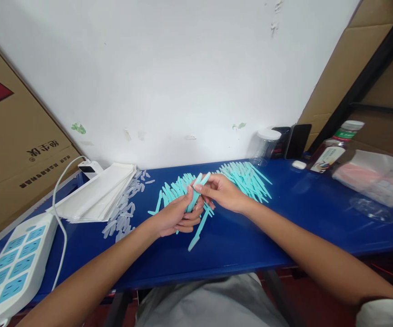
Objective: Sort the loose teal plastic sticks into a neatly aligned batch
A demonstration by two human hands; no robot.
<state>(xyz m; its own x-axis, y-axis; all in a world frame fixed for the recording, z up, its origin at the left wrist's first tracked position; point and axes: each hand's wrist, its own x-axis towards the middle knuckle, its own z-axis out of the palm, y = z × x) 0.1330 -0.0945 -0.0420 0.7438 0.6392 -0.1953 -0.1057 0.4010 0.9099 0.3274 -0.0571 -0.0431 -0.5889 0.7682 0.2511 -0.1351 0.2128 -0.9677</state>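
Note:
My left hand (pixel 179 213) is closed around a few teal eyebrow razors (pixel 194 200) whose ends stick up past the thumb. Against them, my right hand (pixel 222 193) pinches one teal razor (pixel 203 179) between thumb and fingers; its lower part is hidden. Behind and beside my left hand lies a loose pile of the same razors (pixel 172 190). A single razor (pixel 198 234) lies apart, nearer the table's front edge. Another pile of razors (pixel 251 181) spreads beyond my right hand. Small translucent blade caps (pixel 123 215) are scattered left of my left hand.
White paper sleeves (pixel 97 193) are stacked at the left. A power strip (pixel 16 263) and its white cable (pixel 60 227) lie nearer me. At the right stand a clear jar (pixel 264 147), phones (pixel 298 141), a bottle (pixel 332 147) and a plastic pack (pixel 370 175) on the blue table (pixel 302 218).

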